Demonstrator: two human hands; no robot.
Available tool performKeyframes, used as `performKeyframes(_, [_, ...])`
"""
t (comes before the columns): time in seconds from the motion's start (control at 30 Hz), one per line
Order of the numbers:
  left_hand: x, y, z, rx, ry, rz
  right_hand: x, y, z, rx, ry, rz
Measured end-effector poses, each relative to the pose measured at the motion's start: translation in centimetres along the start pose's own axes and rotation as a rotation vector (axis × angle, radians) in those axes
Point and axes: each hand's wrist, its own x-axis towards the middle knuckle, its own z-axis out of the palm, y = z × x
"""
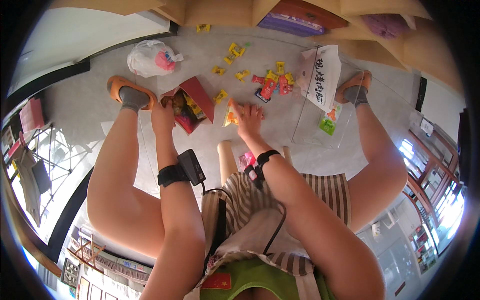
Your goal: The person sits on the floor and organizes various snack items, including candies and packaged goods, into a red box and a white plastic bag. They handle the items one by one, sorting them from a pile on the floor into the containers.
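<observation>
My left hand [163, 115] grips the left side of an open red cardboard box [203, 98], which sits tilted on the grey floor. Yellow-wrapped sweets [193, 106] and a pink-red packet [185, 122] show inside it; my fingers partly hide that side. To its right, my right hand [250, 119] is closed over an orange and yellow snack packet [229, 117], covering much of it. Beyond that hand lies a pile of red-wrapped sweets [268, 89] and yellow ones [280, 67]. One yellow sweet [220, 96] rests between the box and the pile.
A tied white plastic bag [148, 58] stands by my left foot. On the right are a clear plastic bin [311, 129], a white bag with writing [327, 77] and a green packet [328, 126]. Wooden shelving [219, 13] edges the far side. A small stool's leg [226, 159] shows beneath me.
</observation>
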Motion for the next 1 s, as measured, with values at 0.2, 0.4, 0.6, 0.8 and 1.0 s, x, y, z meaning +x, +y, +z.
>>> performKeyframes(0.2, [0.0,0.4,0.0,-0.048,-0.021,0.040,2.5,3.8,-6.2,0.780,-0.168,0.094])
performKeyframes(0.4, [0.6,-0.9,0.9,-0.033,0.023,0.063,0.0,17.5,-17.2,2.248,0.493,0.171])
performKeyframes(0.6, [0.8,-1.5,1.2,0.043,0.086,0.095,-1.1,25.3,-19.8,2.003,0.737,0.762])
performKeyframes(0.8, [0.5,-0.6,0.6,0.031,0.019,0.006,-1.7,23.5,-16.9,1.174,0.992,0.707])
performKeyframes(1.0, [0.0,0.1,0.4,0.018,0.021,0.006,1.9,13.3,-10.7,0.742,0.123,0.060])
